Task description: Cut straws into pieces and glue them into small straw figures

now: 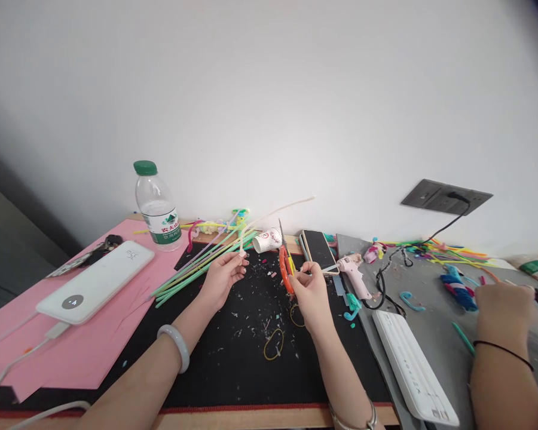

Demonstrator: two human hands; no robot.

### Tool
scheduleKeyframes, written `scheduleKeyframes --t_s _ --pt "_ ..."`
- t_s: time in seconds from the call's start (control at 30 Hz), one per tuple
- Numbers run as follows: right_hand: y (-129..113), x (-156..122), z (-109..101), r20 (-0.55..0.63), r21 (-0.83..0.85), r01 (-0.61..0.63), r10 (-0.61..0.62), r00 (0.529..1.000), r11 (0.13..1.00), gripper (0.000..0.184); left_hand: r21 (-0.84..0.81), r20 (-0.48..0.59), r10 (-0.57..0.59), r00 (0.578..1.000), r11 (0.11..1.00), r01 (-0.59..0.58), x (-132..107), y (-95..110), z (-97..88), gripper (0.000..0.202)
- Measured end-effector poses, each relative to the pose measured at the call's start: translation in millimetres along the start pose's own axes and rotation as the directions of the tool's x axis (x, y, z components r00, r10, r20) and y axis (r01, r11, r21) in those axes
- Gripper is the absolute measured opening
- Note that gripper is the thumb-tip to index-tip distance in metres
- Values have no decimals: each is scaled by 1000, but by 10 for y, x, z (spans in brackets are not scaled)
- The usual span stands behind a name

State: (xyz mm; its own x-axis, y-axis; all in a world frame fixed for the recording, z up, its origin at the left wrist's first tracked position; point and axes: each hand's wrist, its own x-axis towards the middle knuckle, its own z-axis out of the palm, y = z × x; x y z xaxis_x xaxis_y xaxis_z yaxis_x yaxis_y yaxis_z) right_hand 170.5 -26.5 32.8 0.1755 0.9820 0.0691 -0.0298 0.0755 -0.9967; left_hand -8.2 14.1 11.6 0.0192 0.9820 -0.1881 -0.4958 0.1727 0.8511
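Note:
Between the pinched fingers of my left hand (225,278) is a white pipe cleaner (278,209), its long end curving up and to the right. My right hand (311,289) grips a pair of scissors (286,269) with orange handles, the blades pointing up and away from me. Just beyond my hands a paper cup (268,240) lies on its side. A bundle of green, yellow and purple pipe cleaners (192,272) lies left of my left hand. Two rubber bands (273,346) and small scraps are scattered on the black mat (224,376) below.
A water bottle (159,209) and a white power bank (96,280) stand and lie on pink paper (9,334). To the right are a phone (319,251), a pink glue gun (356,278) with a cord and another power bank (412,364). Another person's hand (504,310) is at far right.

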Motion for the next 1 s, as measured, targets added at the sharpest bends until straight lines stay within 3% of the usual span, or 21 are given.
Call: scheduleKeyframes --t_s 0.2,0.27,0.33,0.43,0.57,0.77,0.9,1.0 --pt "-177 51 48 -79 106 26 -18 997 994 37 33 -37 5 999 999 -4 24 -27 -34 34" --pt "-268 97 36 -39 135 8 -3 999 991 39 3 -43 19 999 1000 -19 34 -35 -38 33" --pt "-333 147 16 91 121 -49 38 995 991 33 -48 -66 45 997 998 -48 51 -41 -41 30" --pt "-332 201 -7 317 -5 -136 130 939 991 17 -119 -130 88 988 988 -103 79 -39 -42 25" --pt "-177 194 -27 464 -157 -116 177 868 981 13 -173 -208 109 972 974 -146 101 -18 -40 22" --pt "-130 127 -105 500 -179 -62 145 854 982 28 -124 -247 171 954 971 -206 107 -8 -40 29" --pt "-221 125 -141 520 -324 -39 213 827 945 29 -100 -235 214 948 965 -243 119 -12 -67 31" --pt "-242 129 -146 499 -451 43 213 840 891 28 -133 -230 194 954 965 -228 127 -4 -87 25"
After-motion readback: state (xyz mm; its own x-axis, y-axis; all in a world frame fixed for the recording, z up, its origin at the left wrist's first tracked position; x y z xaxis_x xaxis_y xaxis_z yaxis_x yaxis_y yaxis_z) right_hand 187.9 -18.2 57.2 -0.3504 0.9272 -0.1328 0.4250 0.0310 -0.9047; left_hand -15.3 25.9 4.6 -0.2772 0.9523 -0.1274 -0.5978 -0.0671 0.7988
